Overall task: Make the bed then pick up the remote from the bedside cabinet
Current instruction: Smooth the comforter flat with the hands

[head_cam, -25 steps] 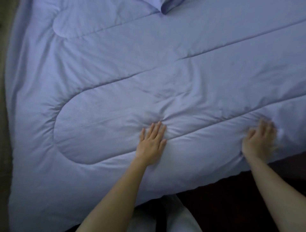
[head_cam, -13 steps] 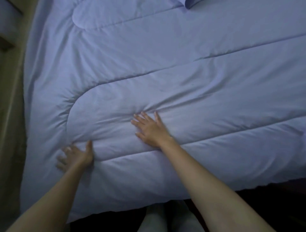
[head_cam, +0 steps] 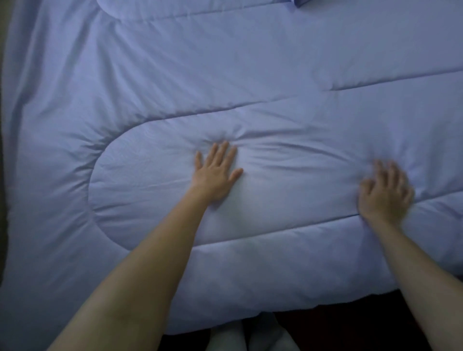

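Observation:
A pale blue quilted duvet (head_cam: 250, 80) covers the bed and fills nearly the whole view. My left hand (head_cam: 215, 175) lies flat on it, palm down, fingers spread, with small creases fanning from the fingertips. My right hand (head_cam: 384, 193) rests on the duvet further right, fingers apart and blurred by motion, holding nothing. The remote and the bedside cabinet are out of view.
The duvet's near edge (head_cam: 275, 308) hangs over the bed's front, with dark floor (head_cam: 350, 330) below it and my light-coloured legs (head_cam: 240, 338) at the bottom. A folded blue corner (head_cam: 300, 3) shows at the top. A dark strip (head_cam: 2, 175) runs along the left side.
Both hands have swept right across the duvet: the left from the lower left to the middle, the right from the middle to the right side. The view has shifted too.

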Motion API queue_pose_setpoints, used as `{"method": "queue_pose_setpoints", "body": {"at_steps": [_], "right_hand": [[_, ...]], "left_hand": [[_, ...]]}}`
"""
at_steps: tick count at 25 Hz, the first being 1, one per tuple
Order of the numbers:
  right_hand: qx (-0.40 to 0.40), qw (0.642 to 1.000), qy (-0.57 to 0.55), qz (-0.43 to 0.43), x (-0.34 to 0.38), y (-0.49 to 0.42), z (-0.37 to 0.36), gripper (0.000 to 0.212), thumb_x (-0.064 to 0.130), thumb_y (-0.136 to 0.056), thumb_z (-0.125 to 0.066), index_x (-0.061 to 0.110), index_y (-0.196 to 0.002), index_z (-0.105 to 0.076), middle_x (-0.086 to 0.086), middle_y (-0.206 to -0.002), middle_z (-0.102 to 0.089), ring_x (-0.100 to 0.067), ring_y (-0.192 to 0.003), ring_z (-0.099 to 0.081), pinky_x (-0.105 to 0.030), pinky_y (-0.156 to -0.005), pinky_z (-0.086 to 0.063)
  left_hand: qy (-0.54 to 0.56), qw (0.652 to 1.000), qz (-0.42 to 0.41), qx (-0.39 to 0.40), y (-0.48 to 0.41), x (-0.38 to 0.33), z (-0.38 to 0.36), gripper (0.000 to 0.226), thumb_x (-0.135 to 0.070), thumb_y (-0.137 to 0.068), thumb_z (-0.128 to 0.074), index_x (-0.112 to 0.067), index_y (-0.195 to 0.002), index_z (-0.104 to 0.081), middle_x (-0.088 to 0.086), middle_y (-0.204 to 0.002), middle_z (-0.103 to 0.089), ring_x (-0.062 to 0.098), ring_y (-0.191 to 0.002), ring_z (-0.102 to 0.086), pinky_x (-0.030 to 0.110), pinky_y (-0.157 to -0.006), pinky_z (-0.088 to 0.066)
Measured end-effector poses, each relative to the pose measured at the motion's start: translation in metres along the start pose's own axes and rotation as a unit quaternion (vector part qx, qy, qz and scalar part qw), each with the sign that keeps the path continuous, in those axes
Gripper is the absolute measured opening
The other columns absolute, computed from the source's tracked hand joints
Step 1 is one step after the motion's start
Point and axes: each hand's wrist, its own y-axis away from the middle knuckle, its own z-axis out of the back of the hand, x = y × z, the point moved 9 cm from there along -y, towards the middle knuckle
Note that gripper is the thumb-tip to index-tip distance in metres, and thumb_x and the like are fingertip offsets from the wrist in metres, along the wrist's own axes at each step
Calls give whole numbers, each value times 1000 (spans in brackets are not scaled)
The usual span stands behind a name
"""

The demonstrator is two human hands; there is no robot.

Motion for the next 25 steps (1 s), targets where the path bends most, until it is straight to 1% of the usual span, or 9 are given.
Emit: {"method": "queue_pose_setpoints", "body": {"at_steps": [3,5,9,12,14,16,19,22,25], "right_hand": [[26,973,-59,-221,-18,-6,15,59,41,-94,-26,22,-150,-24,-8,-160,-15,-30,-147,-11,-68,-110,-6],[13,965,-113,-236,31,-10,22,65,42,-94,-33,14,-151,-20,-12,-160,-15,-30,-148,-10,-67,-111,-5],[17,971,-192,139,243,16,8,62,37,-83,-40,7,-137,-46,-17,-149,-39,-33,-141,-32,-60,-111,-21],[160,884,-83,431,378,74,-21,56,39,-92,-40,22,-145,-36,-3,-158,-24,-23,-147,-19,-54,-115,-10],[193,854,-22,482,399,75,-39,54,44,-98,-32,34,-150,-22,7,-161,-10,-17,-149,-6,-52,-116,-1],[173,881,-22,441,372,31,-42,53,47,-99,-27,37,-150,-19,8,-162,-8,-17,-149,-5,-52,-116,-1],[111,932,-37,344,272,-59,-29,53,48,-98,-28,34,-149,-23,6,-161,-14,-19,-148,-12,-50,-117,-6],[53,968,-46,240,135,-138,-6,52,44,-98,-30,33,-149,-26,6,-159,-20,-20,-147,-16,-48,-117,-10],[15,987,-38,155,-3,-185,10,51,41,-98,-31,33,-148,-28,4,-158,-24,-23,-146,-20,-48,-115,-13]], "left_hand": [[22,993,107,-32,-12,107,23,71,-61,-94,-16,-24,-152,1,-4,-161,9,17,-148,9,50,-116,8],[34,981,186,-48,4,182,34,75,-64,-92,-15,-20,-152,-1,-2,-161,7,18,-148,7,51,-117,7],[67,926,360,-95,73,273,28,83,-67,-90,-13,-13,-152,-4,3,-161,2,24,-148,2,55,-117,0],[63,891,439,-98,101,278,18,80,-60,-93,-16,-5,-151,-7,9,-161,-2,28,-148,0,59,-115,-1],[99,872,459,-138,104,258,20,72,-47,-97,-22,0,-149,-12,15,-160,-8,33,-147,-5,59,-114,-4],[93,879,420,-208,97,215,22,63,-36,-98,-26,3,-147,-18,21,-157,-16,37,-145,-12,60,-113,-7],[41,923,264,-277,71,91,15,61,-33,-94,-28,2,-144,-29,23,-154,-25,39,-143,-21,57,-113,-9],[36,958,77,-273,30,-86,-7,58,-33,-93,-30,0,-141,-39,19,-150,-35,36,-140,-32,51,-114,-13],[28,962,-105,-249,-6,-272,-31,55,-31,-92,-37,-1,-138,-43,16,-147,-41,32,-136,-39,48,-112,-17]]}}
